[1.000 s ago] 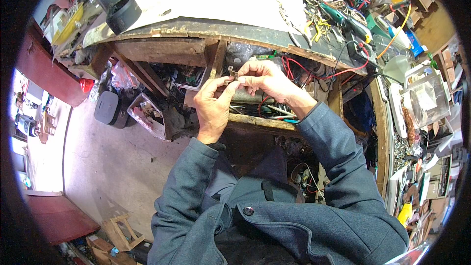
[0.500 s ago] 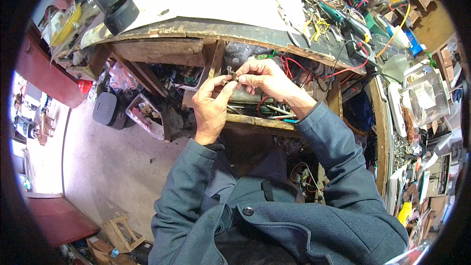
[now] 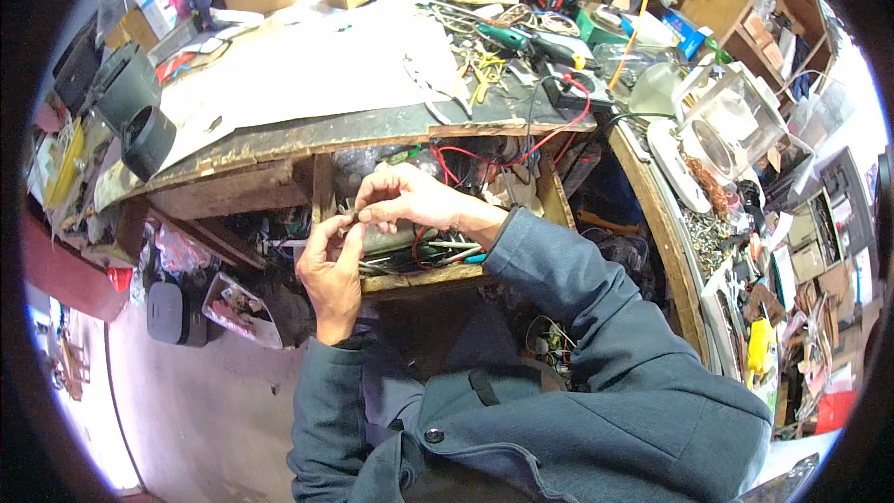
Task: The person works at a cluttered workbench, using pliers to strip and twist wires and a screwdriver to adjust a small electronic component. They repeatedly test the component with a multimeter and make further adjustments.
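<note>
Both my hands meet above the open wooden drawer [image 3: 424,281] under the bench. My left hand [image 3: 331,284] is closed, thumb and forefinger pinching a small dark metal piece [image 3: 353,221]. At its other side, the fingertips of my right hand [image 3: 414,197] close on the same piece, coming in from the right. Most of the piece is covered by fingers, so its exact kind cannot be made out. Below the hands, the drawer holds slim rod-like tools [image 3: 452,250], wires and clear plastic bags.
A white sheet [image 3: 298,65] covers much of the bench top. Pliers [image 3: 480,79], cables and a teal-handled tool [image 3: 503,35] lie on its right. Dark grey pipe-like housings [image 3: 147,142] stand at the left edge. A cluttered side bench [image 3: 717,233] runs along my right; a bin [image 3: 240,309] sits on the floor.
The view has swung to the right, so bench and hands appear farther left and lower. My two hands stay together with the small metal piece between their fingertips, now more hidden.
</note>
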`<control>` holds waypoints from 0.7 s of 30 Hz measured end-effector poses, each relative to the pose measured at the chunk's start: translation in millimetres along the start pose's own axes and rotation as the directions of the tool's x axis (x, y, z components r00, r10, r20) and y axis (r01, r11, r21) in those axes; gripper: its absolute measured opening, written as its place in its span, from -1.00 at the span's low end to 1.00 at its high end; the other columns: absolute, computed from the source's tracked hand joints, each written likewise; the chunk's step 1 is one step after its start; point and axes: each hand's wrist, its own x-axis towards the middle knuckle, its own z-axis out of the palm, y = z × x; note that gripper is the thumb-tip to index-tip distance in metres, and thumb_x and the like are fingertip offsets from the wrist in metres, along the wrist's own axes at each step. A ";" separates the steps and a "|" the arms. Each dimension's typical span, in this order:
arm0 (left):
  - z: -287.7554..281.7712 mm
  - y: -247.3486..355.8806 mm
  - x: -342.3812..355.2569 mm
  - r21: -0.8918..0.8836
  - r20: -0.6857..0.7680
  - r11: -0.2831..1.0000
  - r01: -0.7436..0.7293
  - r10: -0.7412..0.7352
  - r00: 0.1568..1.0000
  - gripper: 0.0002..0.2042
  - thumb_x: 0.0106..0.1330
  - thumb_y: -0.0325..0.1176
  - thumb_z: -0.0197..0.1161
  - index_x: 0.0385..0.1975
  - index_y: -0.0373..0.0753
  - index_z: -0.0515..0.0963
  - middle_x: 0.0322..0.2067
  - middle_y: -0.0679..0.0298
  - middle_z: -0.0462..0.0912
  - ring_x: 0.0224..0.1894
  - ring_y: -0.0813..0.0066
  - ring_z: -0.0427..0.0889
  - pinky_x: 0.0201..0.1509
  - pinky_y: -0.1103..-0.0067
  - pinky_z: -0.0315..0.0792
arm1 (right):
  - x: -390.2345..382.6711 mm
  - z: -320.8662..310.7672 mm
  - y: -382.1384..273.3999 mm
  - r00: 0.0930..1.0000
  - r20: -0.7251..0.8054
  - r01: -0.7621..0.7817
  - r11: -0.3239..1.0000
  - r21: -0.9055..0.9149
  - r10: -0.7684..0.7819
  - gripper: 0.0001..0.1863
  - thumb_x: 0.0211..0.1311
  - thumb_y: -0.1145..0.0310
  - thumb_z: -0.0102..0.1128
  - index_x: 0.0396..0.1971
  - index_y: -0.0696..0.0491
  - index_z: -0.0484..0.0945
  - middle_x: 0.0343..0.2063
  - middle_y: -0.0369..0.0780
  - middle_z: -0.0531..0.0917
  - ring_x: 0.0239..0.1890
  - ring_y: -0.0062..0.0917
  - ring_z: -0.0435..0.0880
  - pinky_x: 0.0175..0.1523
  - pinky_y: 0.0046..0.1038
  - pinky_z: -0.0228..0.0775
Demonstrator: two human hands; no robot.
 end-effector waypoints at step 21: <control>16.4 17.0 -3.5 0.703 0.202 0.689 -0.175 0.042 0.978 -0.77 0.38 -0.16 0.25 -0.17 -0.17 0.66 -0.30 0.08 0.77 -0.28 -0.02 0.75 -0.21 0.20 0.58 | -26.5 -39.2 -108.2 0.883 -0.326 -0.013 0.677 -0.736 -0.338 -0.83 0.34 0.35 0.38 -0.33 0.16 0.69 -0.51 -0.37 0.66 -0.43 -0.79 0.52 -0.33 -0.59 0.38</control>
